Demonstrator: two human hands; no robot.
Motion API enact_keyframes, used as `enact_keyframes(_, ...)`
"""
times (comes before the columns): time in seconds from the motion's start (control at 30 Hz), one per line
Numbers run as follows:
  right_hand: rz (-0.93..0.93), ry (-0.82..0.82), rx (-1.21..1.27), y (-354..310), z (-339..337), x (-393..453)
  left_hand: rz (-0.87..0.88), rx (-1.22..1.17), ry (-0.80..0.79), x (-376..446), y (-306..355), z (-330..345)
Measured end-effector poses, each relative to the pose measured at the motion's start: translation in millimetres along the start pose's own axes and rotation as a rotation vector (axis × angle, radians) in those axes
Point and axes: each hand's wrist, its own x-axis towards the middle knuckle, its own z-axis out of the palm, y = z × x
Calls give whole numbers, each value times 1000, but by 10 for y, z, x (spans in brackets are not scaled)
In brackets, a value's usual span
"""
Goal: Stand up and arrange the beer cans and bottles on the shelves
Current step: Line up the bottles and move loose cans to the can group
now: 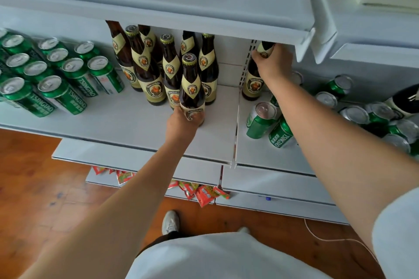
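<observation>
The left hand (181, 123) grips the base of an upright brown glass beer bottle with a cream label (192, 88), standing at the front of a cluster of matching bottles (147, 65) on the white metal shelf (127, 129). The right hand (273, 61) is curled round the neck of another upright brown bottle (252, 81) just beyond the shelf divider. Near that arm, green aluminium beer cans (260, 120) lie tumbled on their sides; upright green cans (56, 79) stand in rows far left.

White shelving (127, 127), wooden floor (40, 188)
</observation>
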Motion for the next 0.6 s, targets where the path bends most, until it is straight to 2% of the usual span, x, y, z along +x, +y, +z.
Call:
enact_keyframes(0.23, -184, -80, -16, -102, 270, -113, -14, 27, -30, 36, 79, 24)
enact_keyframes(0.47, -207, -123, -72, -206, 416, -176, 59, 71, -120, 37, 136, -15)
enact_keyframes(0.6, -199, -162, -64, -210, 356, -272, -12, 292, -222, -68, 120, -83)
